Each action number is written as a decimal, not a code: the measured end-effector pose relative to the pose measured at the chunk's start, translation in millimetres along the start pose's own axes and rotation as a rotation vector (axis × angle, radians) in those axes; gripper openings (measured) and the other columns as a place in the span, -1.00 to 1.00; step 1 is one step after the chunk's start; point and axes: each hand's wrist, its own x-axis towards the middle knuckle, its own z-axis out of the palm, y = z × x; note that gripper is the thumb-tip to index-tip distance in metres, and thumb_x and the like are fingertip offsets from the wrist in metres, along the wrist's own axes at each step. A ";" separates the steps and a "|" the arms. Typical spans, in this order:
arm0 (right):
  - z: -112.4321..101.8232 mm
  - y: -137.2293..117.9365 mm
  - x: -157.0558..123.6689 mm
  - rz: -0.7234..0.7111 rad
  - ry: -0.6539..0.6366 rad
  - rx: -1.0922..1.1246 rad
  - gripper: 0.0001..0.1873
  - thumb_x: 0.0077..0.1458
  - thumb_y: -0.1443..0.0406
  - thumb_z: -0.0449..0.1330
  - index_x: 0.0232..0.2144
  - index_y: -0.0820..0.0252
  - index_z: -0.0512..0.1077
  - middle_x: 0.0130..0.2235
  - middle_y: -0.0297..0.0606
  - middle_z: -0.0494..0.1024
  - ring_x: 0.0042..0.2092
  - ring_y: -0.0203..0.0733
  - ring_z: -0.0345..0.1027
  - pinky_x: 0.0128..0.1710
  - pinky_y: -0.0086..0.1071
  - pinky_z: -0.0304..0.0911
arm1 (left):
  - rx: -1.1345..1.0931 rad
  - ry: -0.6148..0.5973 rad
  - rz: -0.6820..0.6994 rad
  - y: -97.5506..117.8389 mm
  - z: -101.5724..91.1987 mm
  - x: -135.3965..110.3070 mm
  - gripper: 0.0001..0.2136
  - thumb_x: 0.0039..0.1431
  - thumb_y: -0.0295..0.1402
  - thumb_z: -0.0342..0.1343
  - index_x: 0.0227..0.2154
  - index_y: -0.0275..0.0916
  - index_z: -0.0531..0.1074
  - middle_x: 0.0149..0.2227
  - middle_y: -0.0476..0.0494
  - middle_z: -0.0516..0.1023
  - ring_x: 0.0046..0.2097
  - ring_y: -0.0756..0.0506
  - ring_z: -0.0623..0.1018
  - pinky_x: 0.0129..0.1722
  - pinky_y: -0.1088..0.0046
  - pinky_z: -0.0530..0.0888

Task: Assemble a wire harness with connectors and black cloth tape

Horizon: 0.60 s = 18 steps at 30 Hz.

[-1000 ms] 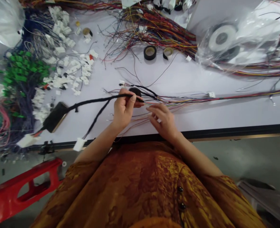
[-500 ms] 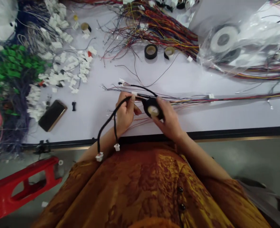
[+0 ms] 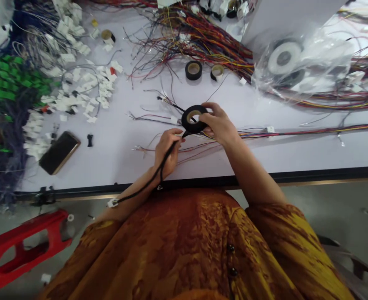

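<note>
My left hand (image 3: 167, 153) is closed on a wire harness (image 3: 146, 186), whose black-wrapped branches hang over my left forearm. One branch ends in a white connector (image 3: 112, 203). My right hand (image 3: 220, 126) grips a roll of black tape (image 3: 188, 125) by its right side, with the thumb at its hole. A short stretch of tape runs from the roll down to the harness at my left fingertips. Beyond the roll, a thin black-wrapped branch (image 3: 178, 108) ends in a small dark connector. Loose wires spread to the left and right under my hands.
More tape rolls (image 3: 193, 70) lie behind my hands, near a large bundle of coloured wires (image 3: 215, 39). A phone (image 3: 60, 153) and a black clip (image 3: 90, 140) are at left, beside piled white connectors (image 3: 104, 89). A red stool (image 3: 31, 233) stands below the table edge.
My right hand has carried the tape roll up and over the harness, beyond my left hand. The harness branches at my left hand have swung to the left and lower against my forearm.
</note>
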 end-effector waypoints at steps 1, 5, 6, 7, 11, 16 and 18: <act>-3.3 6.7 -14.4 -0.083 0.056 -0.013 -0.54 0.19 0.23 0.11 0.13 0.11 0.23 -0.28 -0.26 0.46 -0.35 -0.20 0.39 -0.35 -0.27 0.41 | -0.094 0.036 -0.087 -1.7 1.1 4.5 -0.77 0.33 -0.13 0.06 -0.29 -0.18 0.39 -0.07 -0.20 0.58 -0.27 -0.04 0.63 -0.37 0.43 0.56; -4.1 30.7 -87.7 -0.391 0.094 -0.367 -0.44 0.19 0.28 0.11 0.24 0.09 0.21 -0.05 -0.07 0.48 -0.17 -0.10 0.44 -0.23 -0.22 0.47 | -0.388 0.066 -0.340 4.7 6.2 21.0 -0.72 0.30 -0.05 0.08 -0.25 -0.16 0.26 -0.21 -0.08 0.62 -0.56 0.08 0.54 -0.61 0.58 0.43; -3.2 32.2 -100.7 -0.414 0.047 -0.419 -0.47 0.21 0.29 0.10 0.23 0.09 0.24 -0.03 -0.06 0.48 -0.23 -0.14 0.44 -0.28 -0.26 0.46 | -0.412 0.069 -0.350 8.8 7.4 22.4 -0.73 0.31 -0.06 0.07 -0.24 -0.15 0.24 -0.24 -0.05 0.62 -0.55 0.07 0.55 -0.57 0.58 0.46; -3.0 30.6 -108.7 -0.428 0.011 -0.438 -0.52 0.22 0.30 0.08 0.19 0.09 0.29 -0.02 -0.06 0.48 -0.28 -0.19 0.43 -0.32 -0.30 0.44 | -0.419 0.069 -0.335 13.1 8.5 22.1 -0.75 0.32 -0.09 0.07 -0.24 -0.15 0.24 -0.25 -0.05 0.61 -0.51 0.06 0.57 -0.52 0.56 0.50; -8.1 1.9 -86.2 -0.384 0.011 -0.346 -0.73 0.30 0.24 0.03 -0.06 0.15 0.45 -0.07 -0.13 0.53 -0.35 -0.29 0.40 -0.29 -0.36 0.37 | -0.196 -0.034 -0.091 24.2 13.2 6.6 -0.88 0.35 -0.24 0.07 -0.17 -0.15 0.35 -0.17 -0.12 0.59 -0.24 -0.03 0.63 -0.21 0.41 0.58; 1.5 -20.2 -4.0 -0.132 -0.282 -0.504 -0.55 0.01 0.15 0.29 -0.06 0.22 0.41 -0.31 -0.22 0.53 -0.32 -0.12 0.37 -0.23 -0.22 0.34 | 0.170 -0.187 0.213 9.1 20.9 -15.1 -0.88 0.35 -0.37 0.00 -0.20 -0.15 0.45 -0.19 -0.17 0.58 -0.15 -0.11 0.59 -0.19 0.36 0.53; 4.0 -15.2 16.6 -0.111 -0.301 -0.517 -0.48 -0.09 0.24 0.33 -0.04 0.25 0.39 -0.25 -0.19 0.52 -0.24 -0.08 0.37 -0.17 -0.19 0.34 | 0.175 -0.163 0.240 -2.0 21.9 -17.6 -0.88 0.35 -0.33 0.00 -0.25 -0.16 0.44 -0.17 -0.17 0.57 -0.14 -0.10 0.59 -0.19 0.36 0.54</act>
